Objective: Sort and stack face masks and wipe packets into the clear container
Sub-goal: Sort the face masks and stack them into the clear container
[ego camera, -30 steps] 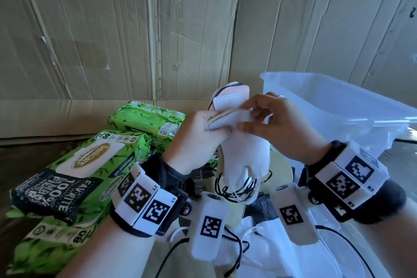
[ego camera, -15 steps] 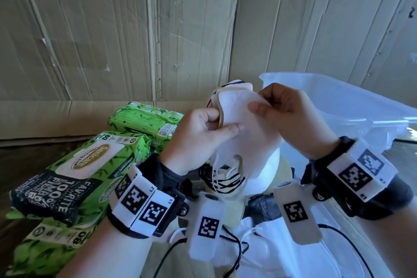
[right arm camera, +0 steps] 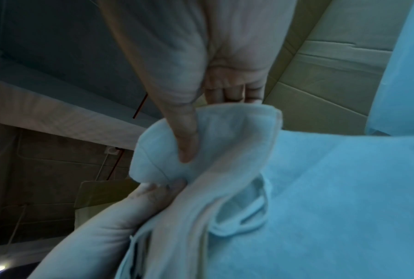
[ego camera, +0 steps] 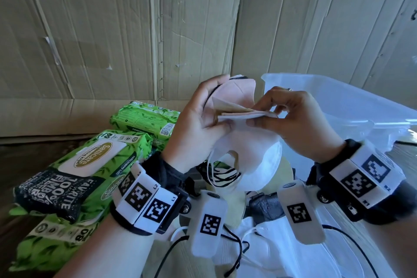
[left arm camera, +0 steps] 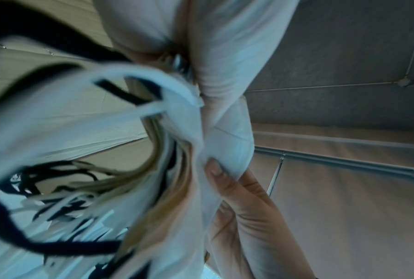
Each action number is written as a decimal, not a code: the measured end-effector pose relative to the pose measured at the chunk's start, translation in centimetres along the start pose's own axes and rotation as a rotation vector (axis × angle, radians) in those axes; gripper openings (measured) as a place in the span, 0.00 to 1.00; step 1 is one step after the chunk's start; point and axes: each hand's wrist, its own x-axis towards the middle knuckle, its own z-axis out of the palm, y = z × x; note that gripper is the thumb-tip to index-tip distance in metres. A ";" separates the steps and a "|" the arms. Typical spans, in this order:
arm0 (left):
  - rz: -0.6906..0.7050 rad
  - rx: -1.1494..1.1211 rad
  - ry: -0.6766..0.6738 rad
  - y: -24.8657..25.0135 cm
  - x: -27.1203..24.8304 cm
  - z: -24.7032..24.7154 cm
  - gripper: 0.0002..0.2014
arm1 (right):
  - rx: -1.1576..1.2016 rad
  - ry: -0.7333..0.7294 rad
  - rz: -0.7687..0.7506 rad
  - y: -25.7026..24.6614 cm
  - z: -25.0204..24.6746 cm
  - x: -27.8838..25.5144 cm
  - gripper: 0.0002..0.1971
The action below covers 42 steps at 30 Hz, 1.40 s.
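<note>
Both hands hold a bunch of folded face masks (ego camera: pixel 246 149), white, pink and beige, in the air at the centre of the head view. My left hand (ego camera: pixel 198 124) grips the bunch from the left, fingers curled round its edges, with ear loops (ego camera: pixel 222 174) dangling below. My right hand (ego camera: pixel 291 117) pinches the folded edge of several masks (ego camera: pixel 246 115) between thumb and fingers. The left wrist view shows a thumb pressed on white mask fabric (left arm camera: pixel 227 149); the right wrist view shows the thumb on the mask fold (right arm camera: pixel 205 143). The clear container (ego camera: pixel 338 106) stands just right of the hands.
Green wipe packets lie left: a large one (ego camera: pixel 90 169) on top of another (ego camera: pixel 52 241), and a third (ego camera: pixel 144 117) by the cardboard wall (ego camera: pixel 135 29). More white masks (ego camera: pixel 259 246) and dark cables lie below the hands.
The right hand has come down from the top of the bunch and now pinches a folded mask edge pulled out sideways. A pink mask now shows on top. The left hand keeps its grip.
</note>
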 end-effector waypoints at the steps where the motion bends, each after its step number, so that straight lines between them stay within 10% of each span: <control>1: -0.003 0.014 0.001 0.0 0.0 -0.1 0.29 | 0.019 -0.006 -0.004 0.1 0.0 -0.1 0.08; 8: -0.114 0.041 0.125 0.3 0.2 -0.4 0.14 | 0.278 0.107 0.067 0.2 -1.0 0.2 0.07; 14: -0.098 0.105 0.201 0.3 0.5 -1.3 0.17 | -0.068 0.492 0.302 1.6 -2.8 1.1 0.08; 25: -0.118 -0.011 0.119 0.8 -0.1 -0.3 0.09 | 0.606 -0.115 0.303 -2.4 2.4 0.1 0.11; 32: -0.167 0.042 0.006 0.6 -0.2 -0.2 0.04 | 0.198 0.041 0.164 -0.9 1.2 0.5 0.17; 42: -0.001 0.047 -0.048 1.4 -0.2 -0.1 0.29 | 0.159 0.322 0.144 -0.3 0.1 -0.1 0.14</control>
